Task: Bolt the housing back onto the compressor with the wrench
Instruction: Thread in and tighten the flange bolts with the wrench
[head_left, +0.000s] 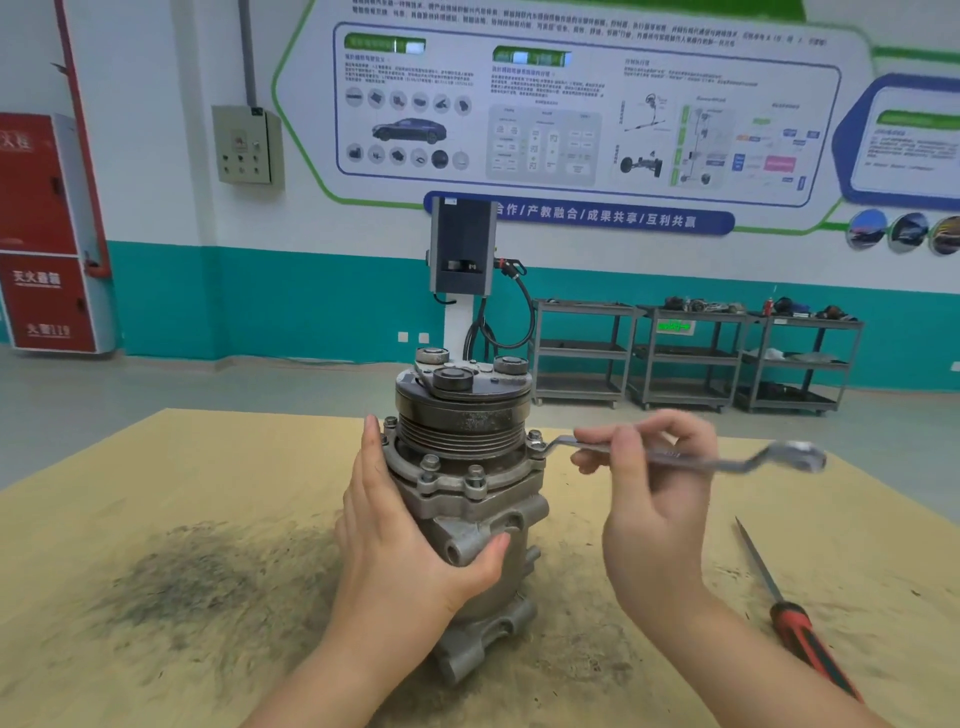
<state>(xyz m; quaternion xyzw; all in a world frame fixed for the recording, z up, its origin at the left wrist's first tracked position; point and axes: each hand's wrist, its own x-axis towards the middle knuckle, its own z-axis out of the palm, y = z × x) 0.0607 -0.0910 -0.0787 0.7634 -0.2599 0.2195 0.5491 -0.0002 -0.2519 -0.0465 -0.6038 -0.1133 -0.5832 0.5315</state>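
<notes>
Compressor: grey, upright on table, pulley uppermost. Housing: flanged, bolts standing around rim. Wrench: offset ring type, seated on right-hand bolt.

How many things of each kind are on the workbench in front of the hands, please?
Compressor: 1
Wrench: 1, held by the right hand
Screwdriver: 1
Total: 3 things on or over the workbench; the left hand steadies the compressor.
</notes>
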